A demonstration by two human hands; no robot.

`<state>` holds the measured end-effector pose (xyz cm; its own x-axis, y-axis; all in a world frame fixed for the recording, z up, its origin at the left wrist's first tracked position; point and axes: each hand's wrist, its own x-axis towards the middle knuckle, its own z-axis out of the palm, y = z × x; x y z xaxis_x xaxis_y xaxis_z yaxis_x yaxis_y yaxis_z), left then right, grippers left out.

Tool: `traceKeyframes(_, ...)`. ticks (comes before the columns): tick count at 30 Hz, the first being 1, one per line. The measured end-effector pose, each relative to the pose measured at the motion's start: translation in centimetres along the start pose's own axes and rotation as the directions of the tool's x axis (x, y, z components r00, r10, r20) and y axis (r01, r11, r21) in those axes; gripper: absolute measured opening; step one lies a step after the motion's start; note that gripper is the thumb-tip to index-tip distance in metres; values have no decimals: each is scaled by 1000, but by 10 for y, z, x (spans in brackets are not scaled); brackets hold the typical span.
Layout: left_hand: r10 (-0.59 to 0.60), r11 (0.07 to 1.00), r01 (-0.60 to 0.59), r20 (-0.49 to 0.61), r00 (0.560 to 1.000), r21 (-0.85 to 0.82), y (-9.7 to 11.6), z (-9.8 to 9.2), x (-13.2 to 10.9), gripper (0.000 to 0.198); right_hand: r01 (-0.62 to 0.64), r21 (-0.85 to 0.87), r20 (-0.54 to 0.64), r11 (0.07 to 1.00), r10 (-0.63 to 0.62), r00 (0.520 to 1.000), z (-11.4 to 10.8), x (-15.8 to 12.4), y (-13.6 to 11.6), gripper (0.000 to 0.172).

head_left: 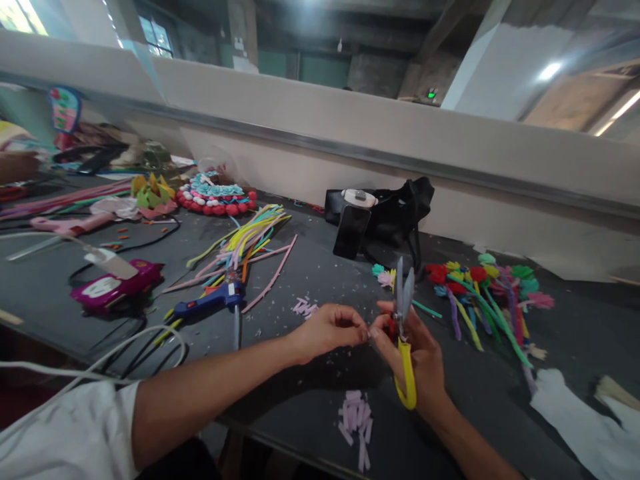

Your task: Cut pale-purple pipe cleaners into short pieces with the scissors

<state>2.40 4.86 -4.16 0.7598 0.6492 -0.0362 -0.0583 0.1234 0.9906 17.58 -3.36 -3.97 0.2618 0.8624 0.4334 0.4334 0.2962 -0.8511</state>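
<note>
Yellow-handled scissors rest in my right hand, their blades pointing up and slightly apart. That hand's fingers are curled round them, and its thumb reaches toward my left hand. My left hand is closed in a pinch, its fingertips almost meeting the right thumb; whatever is between them is too small to make out. Below the hands lies a pile of short lilac strips. A smaller bunch of lilac pieces sits beyond my left hand, with tiny scraps scattered round it.
Colourful pipe-cleaner flowers lie to the right, near white cloth. Leftward are a blue glue gun, bundled pipe cleaners, a purple device and loose cables. A phone leans on a black bag at the back.
</note>
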Motion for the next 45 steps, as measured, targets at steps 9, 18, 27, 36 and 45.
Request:
traceKeyframes(9, 357, 825, -274, -81, 931, 494, 3, 4, -5, 7, 52, -230, -16, 972, -58, 998, -4, 3, 5, 25)
traceKeyframes(18, 201, 959, -171, -117, 973, 227, -3, 2, -2, 5, 36, -244, -53, 969, -51, 997, -1, 1, -1, 28)
traceKeyframes(27, 77, 876, -215, -314, 946, -432, 12, -6, 6, 12, 117, -468, 39, 876, -112, 993, -1, 3, 15, 33)
traceKeyframes(36, 81, 803, -260, -334, 939, -536, 14, -6, 5, 17, 141, -560, 173, 817, -51, 984, 0, 0, 20, 29)
traceKeyframes(45, 118, 810, -286, -335, 935, -512, 13, -6, 5, 15, 148, -590, 174, 793, -54, 983, 0, -1, 19, 28)
